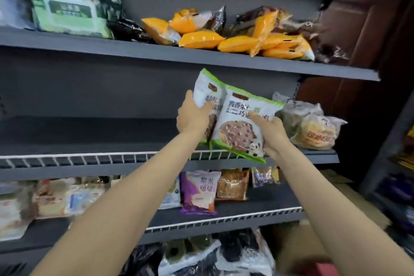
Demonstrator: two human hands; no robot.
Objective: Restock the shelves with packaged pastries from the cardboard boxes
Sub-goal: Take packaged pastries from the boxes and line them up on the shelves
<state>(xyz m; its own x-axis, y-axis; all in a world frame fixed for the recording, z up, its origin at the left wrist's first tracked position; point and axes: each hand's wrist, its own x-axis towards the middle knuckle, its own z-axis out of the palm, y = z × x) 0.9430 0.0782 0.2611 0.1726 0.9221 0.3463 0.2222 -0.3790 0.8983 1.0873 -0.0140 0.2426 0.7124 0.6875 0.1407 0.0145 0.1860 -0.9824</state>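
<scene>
Head view: at frame centre our left hand (194, 116) and right hand (272, 132) each grasp a pastry packet (240, 123) above the middle shelf (89, 132). We judge placement is underway; next we set them behind the wire rail (94, 156).

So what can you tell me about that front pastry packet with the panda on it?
The front packet is a glossy white plastic pouch with green striped edges, dark printed characters, a picture of a chocolate-coated pastry and a small panda at the lower corner. It looks sealed and puffy. It is tilted, held above the wire rail of the middle shelf, overlapping a matching second packet behind it. The right hand grips its right side; the left hand holds the second packet.
</scene>
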